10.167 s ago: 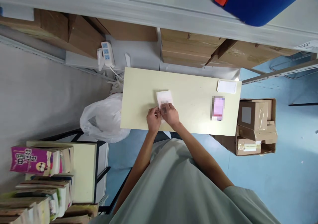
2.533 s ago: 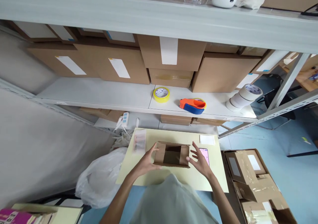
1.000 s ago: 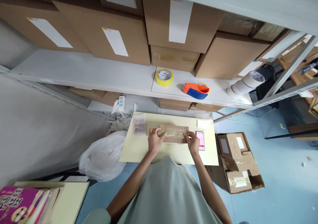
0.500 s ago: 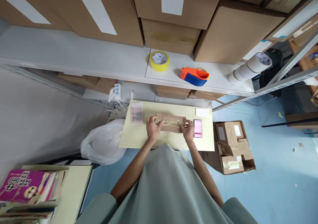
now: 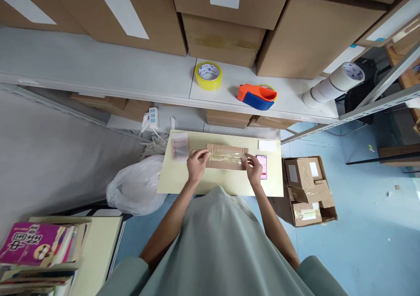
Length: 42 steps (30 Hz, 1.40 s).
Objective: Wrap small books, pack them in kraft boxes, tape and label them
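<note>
A flat cardboard box (image 5: 226, 162) lies crosswise on the pale yellow table (image 5: 216, 182), with shiny clear tape running along its middle. My left hand (image 5: 197, 165) grips its left end, thumb and fingertips closed at the edge near the tape. At the other end my right hand (image 5: 253, 169) closes its thumb and fingers on the right edge. Just beyond the right hand lies a phone (image 5: 263, 173) with a pink lit screen, partly behind the fingers. A clear plastic packet (image 5: 179, 146) rests at the table's left side, and a white card (image 5: 267, 145) at its back right.
On the grey shelf (image 5: 141, 68) are a yellow tape roll (image 5: 209, 82), an orange and blue tape dispenser (image 5: 257, 96) and stacked white rolls (image 5: 333, 86). Large cartons (image 5: 226, 47) stand behind. A carton of small boxes (image 5: 308, 195) is right, a white plastic bag (image 5: 136, 186) left.
My hands have moved apart from over the tape to the box's two ends. More of the taped top shows now. The view has shifted slightly.
</note>
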Each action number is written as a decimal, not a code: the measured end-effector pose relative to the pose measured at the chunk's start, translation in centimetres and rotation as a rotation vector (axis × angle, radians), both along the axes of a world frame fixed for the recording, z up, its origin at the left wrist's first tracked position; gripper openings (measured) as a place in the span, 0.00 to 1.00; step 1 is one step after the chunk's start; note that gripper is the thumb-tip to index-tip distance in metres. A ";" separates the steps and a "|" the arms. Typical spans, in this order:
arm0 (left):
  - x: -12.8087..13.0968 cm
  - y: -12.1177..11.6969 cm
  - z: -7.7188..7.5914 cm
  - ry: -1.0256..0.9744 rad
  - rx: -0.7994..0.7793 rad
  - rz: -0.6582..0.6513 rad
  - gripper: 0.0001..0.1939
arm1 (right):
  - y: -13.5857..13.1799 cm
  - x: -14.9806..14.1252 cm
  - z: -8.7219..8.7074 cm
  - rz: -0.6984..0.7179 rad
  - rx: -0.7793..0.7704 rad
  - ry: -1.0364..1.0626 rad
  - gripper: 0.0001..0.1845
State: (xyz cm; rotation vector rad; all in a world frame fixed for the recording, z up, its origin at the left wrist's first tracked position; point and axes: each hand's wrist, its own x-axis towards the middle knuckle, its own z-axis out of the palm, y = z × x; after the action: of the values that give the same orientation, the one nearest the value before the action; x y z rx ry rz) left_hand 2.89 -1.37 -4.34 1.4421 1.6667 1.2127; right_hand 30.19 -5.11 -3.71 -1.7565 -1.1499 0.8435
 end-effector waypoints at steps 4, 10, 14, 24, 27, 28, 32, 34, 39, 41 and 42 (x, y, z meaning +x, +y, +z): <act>0.2 -0.1 -1.5 -0.027 -0.023 0.004 0.14 | -0.1 0.1 -1.2 0.005 0.001 -0.044 0.29; 0.6 0.9 -2.5 0.031 0.010 -0.001 0.13 | 1.1 0.3 -2.1 -0.008 0.006 -0.041 0.29; 0.9 2.1 -2.6 0.074 -0.018 -0.007 0.12 | 2.6 0.9 -2.2 -0.007 -0.032 -0.053 0.30; 1.4 1.9 -2.6 0.127 0.007 -0.007 0.11 | 2.9 0.8 -2.0 0.007 -0.037 -0.121 0.30; 1.4 2.0 -2.7 0.103 0.005 -0.019 0.11 | 2.6 0.8 -1.9 -0.006 -0.041 -0.082 0.29; 1.4 2.1 -2.7 0.091 0.005 -0.016 0.11 | 2.6 0.8 -1.9 -0.010 -0.038 -0.068 0.29; 1.9 2.5 -2.8 0.066 -0.004 0.006 0.10 | 3.5 0.9 -2.1 0.022 -0.030 -0.057 0.29; 2.1 2.3 -2.8 0.059 -0.025 0.001 0.09 | 3.9 1.0 -2.2 0.046 -0.041 -0.070 0.29; 2.1 1.0 -2.4 0.006 -0.058 -0.026 0.07 | 2.8 0.7 -2.4 0.042 -0.058 -0.084 0.31; 2.0 0.3 -2.1 -0.013 -0.070 -0.040 0.08 | 1.7 0.6 -2.2 0.031 -0.057 -0.073 0.30; 2.0 0.0 -1.9 -0.020 -0.077 -0.051 0.08 | 1.0 0.6 -2.1 0.025 -0.060 -0.063 0.30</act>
State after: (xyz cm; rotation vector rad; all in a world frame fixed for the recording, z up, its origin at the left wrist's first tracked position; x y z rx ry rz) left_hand 4.87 -1.41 -6.27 1.4121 1.6352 1.1193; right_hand 30.80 -4.11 -5.82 -1.8320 -1.2013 0.8511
